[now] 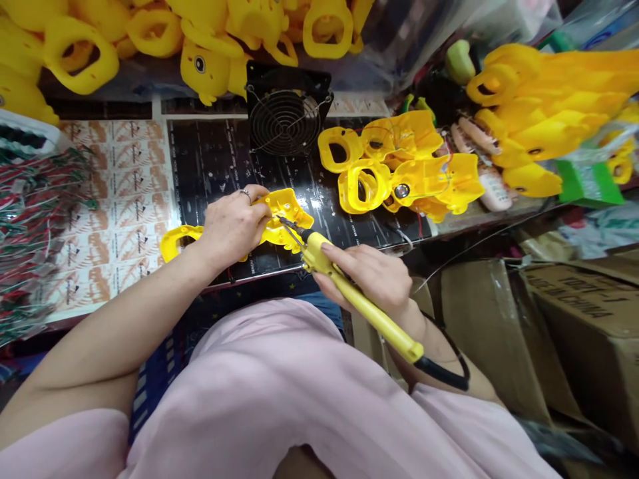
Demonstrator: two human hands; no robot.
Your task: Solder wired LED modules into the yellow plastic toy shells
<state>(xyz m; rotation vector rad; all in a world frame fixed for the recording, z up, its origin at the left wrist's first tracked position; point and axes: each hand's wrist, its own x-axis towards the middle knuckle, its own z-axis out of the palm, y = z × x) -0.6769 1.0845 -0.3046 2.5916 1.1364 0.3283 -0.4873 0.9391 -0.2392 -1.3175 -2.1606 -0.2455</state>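
Observation:
My left hand (232, 226) is closed over a yellow plastic toy shell (285, 211) and holds it down on the black work mat (214, 159); a ring is on one finger. My right hand (372, 276) grips a yellow soldering iron (357, 299) like a pen. The iron's dark tip touches the inside of the shell near my left fingers. The shell's looped handle (172, 241) sticks out to the left under my wrist. The iron's black cord (444, 372) runs along my right forearm.
A small black fan (287, 110) stands behind the mat. Several yellow shells (399, 169) lie to the right, more are piled at the back (150, 33) and far right (549, 100). Bundled wires (34, 219) lie left. Cardboard boxes (574, 319) stand at lower right.

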